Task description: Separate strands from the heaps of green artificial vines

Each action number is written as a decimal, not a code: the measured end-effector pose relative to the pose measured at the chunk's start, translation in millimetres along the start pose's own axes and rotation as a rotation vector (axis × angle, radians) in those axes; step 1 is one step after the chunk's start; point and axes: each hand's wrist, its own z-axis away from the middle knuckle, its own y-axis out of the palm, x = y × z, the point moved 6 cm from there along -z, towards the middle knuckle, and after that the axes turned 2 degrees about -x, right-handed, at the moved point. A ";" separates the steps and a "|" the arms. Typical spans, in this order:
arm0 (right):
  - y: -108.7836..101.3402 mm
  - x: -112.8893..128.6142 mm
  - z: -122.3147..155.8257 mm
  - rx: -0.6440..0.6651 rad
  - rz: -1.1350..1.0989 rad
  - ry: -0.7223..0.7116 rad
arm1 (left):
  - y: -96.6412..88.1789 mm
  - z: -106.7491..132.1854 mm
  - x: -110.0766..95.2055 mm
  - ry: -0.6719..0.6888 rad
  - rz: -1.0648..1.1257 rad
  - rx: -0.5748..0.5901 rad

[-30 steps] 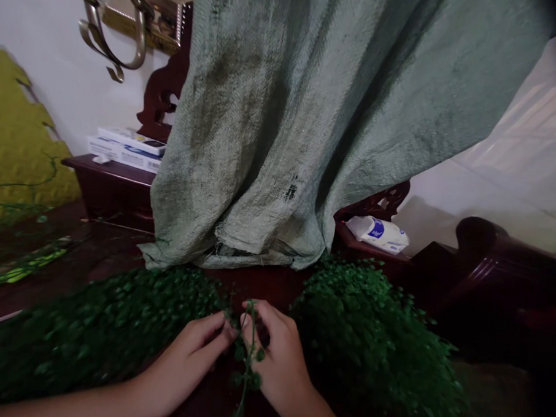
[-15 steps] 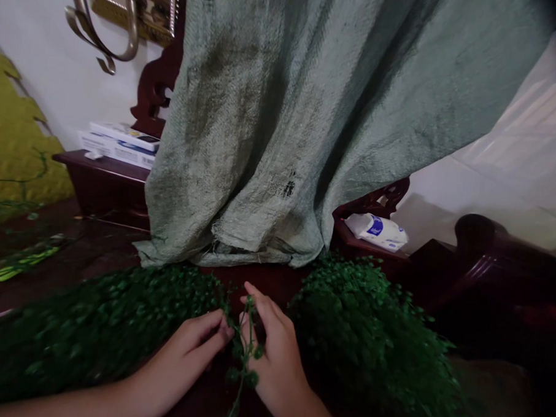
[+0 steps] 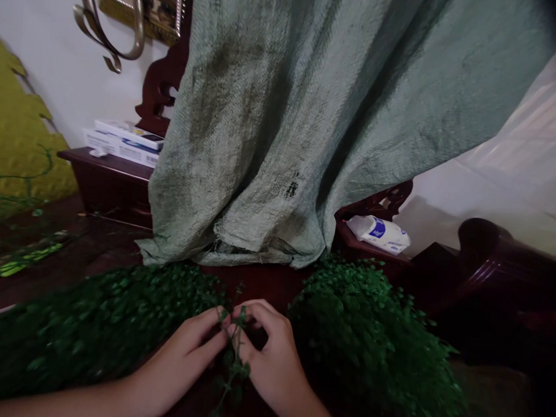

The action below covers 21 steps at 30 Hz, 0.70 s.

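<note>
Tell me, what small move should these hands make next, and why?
Perhaps the right hand could ease gently down the leafy sprig while the left hand steadies it: the fingertips of both come together around its upper part, and more of it trails below them.

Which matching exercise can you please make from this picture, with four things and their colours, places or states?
Things:
1. Stem
2. Cloth
3. Tissue pack
4. Mat

Descriptions:
A. White, with a blue label
B. Yellow, at the picture's left edge
C. Held between left hand and right hand
D. Grey-green, hanging in folds

Right pairs: 1-C, 2-D, 3-A, 4-B.
</note>
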 end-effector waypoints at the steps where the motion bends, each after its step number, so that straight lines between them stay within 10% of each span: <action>1: -1.2 -0.9 -0.2 -0.013 0.007 0.008 | 0.4 0.0 1.5 -0.017 0.011 0.003; 21: 1.6 -5.5 0.7 0.042 0.031 0.061 | 3.7 -0.9 5.1 -0.088 0.154 0.009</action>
